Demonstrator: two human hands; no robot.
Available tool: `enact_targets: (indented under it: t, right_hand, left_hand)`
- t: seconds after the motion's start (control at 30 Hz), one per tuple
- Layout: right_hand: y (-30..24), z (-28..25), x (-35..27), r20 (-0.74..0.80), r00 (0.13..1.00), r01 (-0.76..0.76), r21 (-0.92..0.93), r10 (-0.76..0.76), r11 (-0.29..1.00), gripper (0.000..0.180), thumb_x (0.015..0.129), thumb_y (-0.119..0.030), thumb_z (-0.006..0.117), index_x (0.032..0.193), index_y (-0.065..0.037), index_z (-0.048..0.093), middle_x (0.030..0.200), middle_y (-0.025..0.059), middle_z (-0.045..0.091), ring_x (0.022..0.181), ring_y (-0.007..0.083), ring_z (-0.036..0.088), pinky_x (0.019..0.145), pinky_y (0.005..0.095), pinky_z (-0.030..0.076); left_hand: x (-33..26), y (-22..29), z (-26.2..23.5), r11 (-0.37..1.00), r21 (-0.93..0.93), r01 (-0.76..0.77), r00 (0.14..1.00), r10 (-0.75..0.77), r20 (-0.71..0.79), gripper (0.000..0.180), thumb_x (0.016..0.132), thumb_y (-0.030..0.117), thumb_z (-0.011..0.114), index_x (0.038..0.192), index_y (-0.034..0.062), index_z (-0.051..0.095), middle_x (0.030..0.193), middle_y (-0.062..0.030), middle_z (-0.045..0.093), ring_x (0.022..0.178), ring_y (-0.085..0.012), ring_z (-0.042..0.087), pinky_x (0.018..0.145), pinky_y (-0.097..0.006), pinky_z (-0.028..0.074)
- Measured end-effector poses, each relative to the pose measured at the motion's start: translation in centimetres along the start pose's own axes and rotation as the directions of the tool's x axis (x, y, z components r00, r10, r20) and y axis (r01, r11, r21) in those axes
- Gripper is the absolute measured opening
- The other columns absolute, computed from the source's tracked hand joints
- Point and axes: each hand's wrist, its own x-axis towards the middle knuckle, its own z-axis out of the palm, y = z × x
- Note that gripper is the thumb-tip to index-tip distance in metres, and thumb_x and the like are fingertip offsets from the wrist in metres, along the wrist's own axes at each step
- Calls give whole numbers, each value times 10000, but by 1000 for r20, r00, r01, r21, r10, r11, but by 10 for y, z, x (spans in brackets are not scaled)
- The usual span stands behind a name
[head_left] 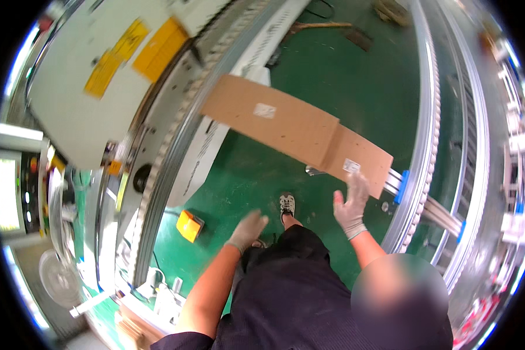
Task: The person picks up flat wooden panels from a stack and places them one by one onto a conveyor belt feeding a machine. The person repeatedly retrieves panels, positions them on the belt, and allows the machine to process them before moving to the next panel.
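Note:
A long brown cardboard piece (pixel 286 125), possibly two overlapping pieces, slants across the gap between two roller rails. It has a crease or step toward its right end and two small white labels. My right hand (pixel 352 209), in a pale glove, is open with the thumb apart. Its fingertips overlap the cardboard's near right edge; whether they touch it I cannot tell. My left hand (pixel 248 230), gloved too, hangs low over the floor, away from the cardboard. Motion blurs its fingers, and no held thing shows.
The left rail (pixel 175 149) runs beside a large pale machine (pixel 81 64) with yellow labels. On the right stands another rail (pixel 427 116) with blue brackets. A yellow-orange foot pedal (pixel 190 226) sits on the green floor. A long-handled tool (pixel 326 25) lies at the far end.

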Motion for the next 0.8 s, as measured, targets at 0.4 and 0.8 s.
enact_targets:
  t: [0.4,0.8]
  right_hand:
    - [-347,79,-132,438,418,353,729,-796,587,333,972,-251,659,1227,-44,713,1144,166,745,1069,382,694,943,475,553]
    - [-614,78,-236,228,41,311,923,-973,229,200,917,-128,711,1106,-95,769,973,164,766,898,382,739,793,476,588]
  left_hand:
    - [-416,-338,98,228,-974,3,431,-879,-205,396,1074,473,578,1150,94,662,1095,-105,695,970,-241,652,825,-384,523]
    - [-581,-367,246,-277,-776,-566,302,-946,118,380,1029,321,514,673,300,383,608,53,390,501,-136,356,454,-339,252]
